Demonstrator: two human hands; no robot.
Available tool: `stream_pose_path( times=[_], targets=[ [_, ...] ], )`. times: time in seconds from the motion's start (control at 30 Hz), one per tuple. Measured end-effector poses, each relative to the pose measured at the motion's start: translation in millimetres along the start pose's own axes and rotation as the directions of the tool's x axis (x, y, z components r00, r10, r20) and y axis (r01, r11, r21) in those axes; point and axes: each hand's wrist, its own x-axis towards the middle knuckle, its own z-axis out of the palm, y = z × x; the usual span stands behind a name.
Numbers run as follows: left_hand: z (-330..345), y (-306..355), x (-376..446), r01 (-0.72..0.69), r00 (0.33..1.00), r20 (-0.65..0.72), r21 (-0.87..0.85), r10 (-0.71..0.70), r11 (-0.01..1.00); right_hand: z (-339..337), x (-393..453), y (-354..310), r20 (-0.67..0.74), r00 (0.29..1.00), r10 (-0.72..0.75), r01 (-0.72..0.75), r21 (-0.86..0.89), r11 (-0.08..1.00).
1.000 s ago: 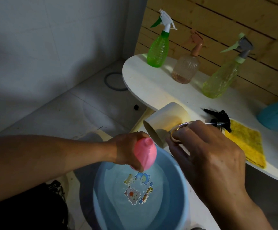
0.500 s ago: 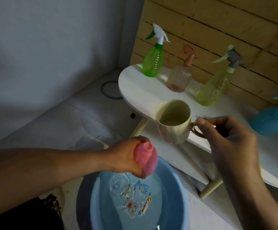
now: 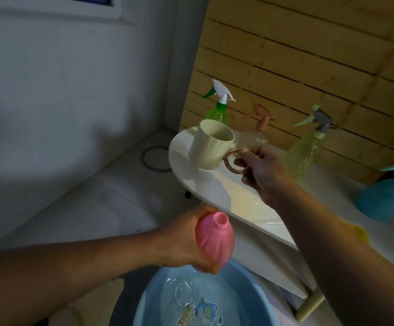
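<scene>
Now: white oval table (image 3: 214, 191) stands against a wood-slat wall (image 3: 308, 55). A white wall (image 3: 73, 90) meets it at the corner, with a pale tiled floor (image 3: 111, 208) below. Blue basin (image 3: 144, 300), lower than the table edge, holds water.

Count: four spray bottles on the table.
- green (image 3: 217, 115)
- clear with brown head (image 3: 258, 137)
- yellow-green (image 3: 306, 151)
- blue (image 3: 384, 198), blurred at the edge

One cream cup (image 3: 209, 149); one pink bottle (image 3: 214, 241).

Right hand (image 3: 261, 170) pinches the cup's ring handle, cup roughly upright in the air over the table's left end. Left hand (image 3: 186, 241) wraps the pink bottle, open neck up, just above the basin.
</scene>
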Motion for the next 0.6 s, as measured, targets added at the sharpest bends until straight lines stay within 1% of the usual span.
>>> stream_pose_path(
  times=[0.13,0.23,0.4,0.6],
  targets=[
    [-8,-3,-4,-0.005,1.000,-0.031,-0.001,0.005,1.000,32,21,12,0.029,0.999,0.042,-0.043,0.029,0.999],
    [-13,-3,-6,-0.011,0.999,-0.049,-0.018,0.011,1.000,45,28,23,0.020,0.997,0.076,-0.076,0.006,0.997],
    [-19,-2,-7,-0.028,0.997,-0.079,-0.037,0.025,0.999,53,29,31,0.013,0.997,0.082,-0.081,-0.035,0.996],
    [-20,-2,-4,-0.025,0.997,-0.080,-0.051,0.021,0.998,54,23,28,0.029,0.996,0.082,-0.079,-0.089,0.993]
  ],
)
